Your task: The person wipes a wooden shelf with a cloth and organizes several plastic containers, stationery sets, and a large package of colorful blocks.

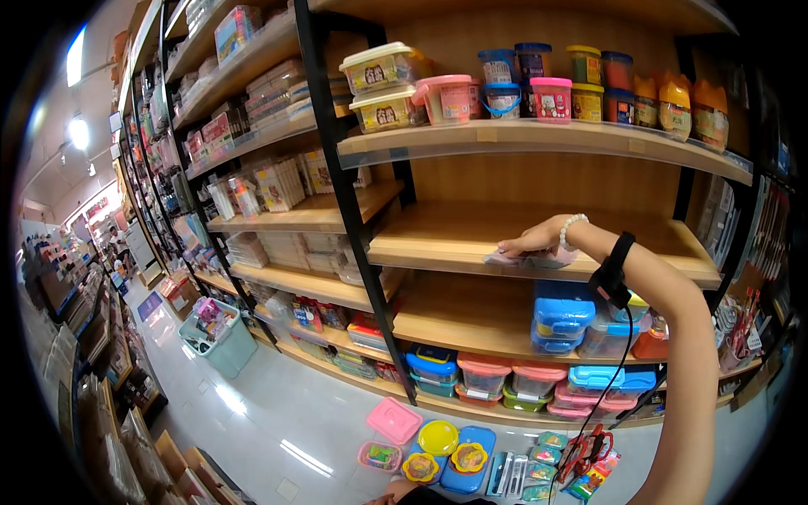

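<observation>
My right hand [536,241], with a bead bracelet at the wrist, presses a pale cloth [533,259] on the front edge of a wooden shelf [442,243]. A black strapped device with a cable sits on my right forearm. My left hand [380,500] shows only as a bit of fingers at the bottom edge; what it does is hidden. On the shelf above stand lidded plastic tubs [551,100] and clear boxes with cream lids [386,108]. Below the cloth, blue plastic boxes [562,315] stand on a lower shelf.
On the floor lie a pink lid [394,420], blue boxes [467,461] with yellow containers, and several small packs [544,454]. A pale green bin [227,353] of goods stands left. A black upright post [344,189] divides the shelving. A person is far down the aisle.
</observation>
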A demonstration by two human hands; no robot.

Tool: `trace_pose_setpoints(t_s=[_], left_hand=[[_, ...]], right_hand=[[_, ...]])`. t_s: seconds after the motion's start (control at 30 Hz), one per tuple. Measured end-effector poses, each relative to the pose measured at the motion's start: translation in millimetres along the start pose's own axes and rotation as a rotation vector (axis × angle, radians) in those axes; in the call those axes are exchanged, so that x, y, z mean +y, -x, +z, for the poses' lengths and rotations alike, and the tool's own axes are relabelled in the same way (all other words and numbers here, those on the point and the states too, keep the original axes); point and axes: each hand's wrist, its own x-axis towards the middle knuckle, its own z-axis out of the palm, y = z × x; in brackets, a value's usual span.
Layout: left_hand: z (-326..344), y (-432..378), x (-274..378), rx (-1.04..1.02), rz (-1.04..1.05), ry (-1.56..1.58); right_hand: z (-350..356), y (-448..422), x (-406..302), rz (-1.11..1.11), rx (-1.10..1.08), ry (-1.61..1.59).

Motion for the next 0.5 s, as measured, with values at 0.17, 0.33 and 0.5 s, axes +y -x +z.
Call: trace_pose_setpoints(t_s=[0.17, 0.33, 0.5], left_hand=[[1.1, -6.0, 4.6, -0.021, -0.017, -0.011], [3.2, -17.5, 12.7, -0.070, -0.038, -0.020], [0.9, -28.4, 29.8, -0.144, -0.120, -0.115]], right_hand=[[-14.0, -11.5, -8.4, 0.098, -0.027, -0.030], [-42.1, -33.3, -2.8, 0.161, -0.127, -0.218], [-68.2, -90.0, 11.3, 0.225, -0.035, -0.240]])
